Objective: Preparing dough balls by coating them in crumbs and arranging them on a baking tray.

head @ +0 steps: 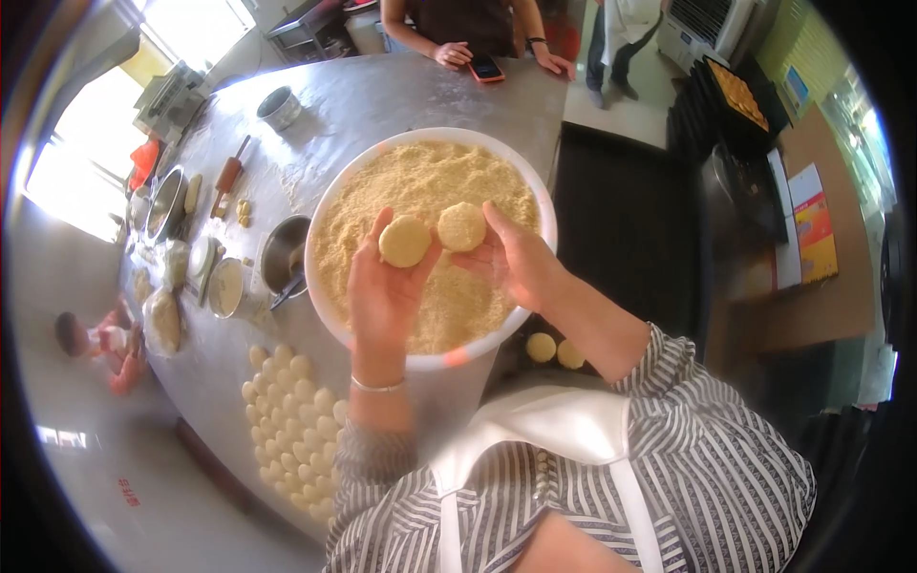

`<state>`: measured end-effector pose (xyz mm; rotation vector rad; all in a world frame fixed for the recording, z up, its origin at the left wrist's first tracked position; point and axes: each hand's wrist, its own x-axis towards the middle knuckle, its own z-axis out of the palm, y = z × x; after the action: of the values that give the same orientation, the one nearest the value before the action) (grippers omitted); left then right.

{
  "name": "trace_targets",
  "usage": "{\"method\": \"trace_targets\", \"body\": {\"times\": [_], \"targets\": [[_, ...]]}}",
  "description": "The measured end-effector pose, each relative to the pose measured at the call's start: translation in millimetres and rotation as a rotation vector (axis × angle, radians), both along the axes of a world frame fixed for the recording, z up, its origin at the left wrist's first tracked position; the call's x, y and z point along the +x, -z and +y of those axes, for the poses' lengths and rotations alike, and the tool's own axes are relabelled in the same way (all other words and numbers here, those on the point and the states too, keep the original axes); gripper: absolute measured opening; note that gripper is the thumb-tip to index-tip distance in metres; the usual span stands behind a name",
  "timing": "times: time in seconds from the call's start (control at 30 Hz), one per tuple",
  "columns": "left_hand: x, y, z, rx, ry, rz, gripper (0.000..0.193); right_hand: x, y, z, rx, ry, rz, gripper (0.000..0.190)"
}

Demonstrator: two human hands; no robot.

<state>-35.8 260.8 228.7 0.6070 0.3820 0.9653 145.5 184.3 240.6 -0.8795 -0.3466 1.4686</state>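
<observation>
Over a large white basin (324, 197) of pale yellow crumbs (430, 168), both my hands are raised, palms turned up. My left hand (390, 294) holds a round, flat piece of dough (405, 241). A second dough round (461, 227), with a rougher, crumb-flecked surface, rests in the fingers of my right hand (519, 261). The two rounds are close together, near the basin's middle. At the left, on the metal table, several smooth oval dough pieces (294, 430) lie in rows. Two more dough rounds (541, 347) sit on the black tray (630, 236) below my right forearm.
The metal table (344, 93) carries a steel bowl (283, 254), a white tub (228, 286), a rolling pin (229, 175) and a metal tin (279, 107). Across it, a person rests their hands by a phone (487, 69). Stacked trays (738, 97) of baked goods stand at far right.
</observation>
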Motion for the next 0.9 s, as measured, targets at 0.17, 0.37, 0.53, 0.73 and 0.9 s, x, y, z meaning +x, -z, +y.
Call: {"method": "trace_targets", "body": {"times": [0.17,0.37,0.53,0.73,0.9], "targets": [[30,-13,-20,-0.053,0.176,-0.009,0.048,37,-2,-50,0.009,0.047,-0.099,0.055],[81,-8,-48,-0.069,0.383,0.030,0.047,90,17,-125,-0.004,0.164,-0.120,0.050],[133,6,-83,-0.130,0.648,0.124,0.051,131,45,-200,-0.129,0.183,-0.296,0.043],[186,55,-110,-0.192,0.966,0.414,0.042,156,83,-275,-0.458,0.131,-0.617,0.042],[202,87,-123,-0.044,1.085,0.613,0.032,155,98,-299,-0.602,0.000,-0.755,0.032]]}}
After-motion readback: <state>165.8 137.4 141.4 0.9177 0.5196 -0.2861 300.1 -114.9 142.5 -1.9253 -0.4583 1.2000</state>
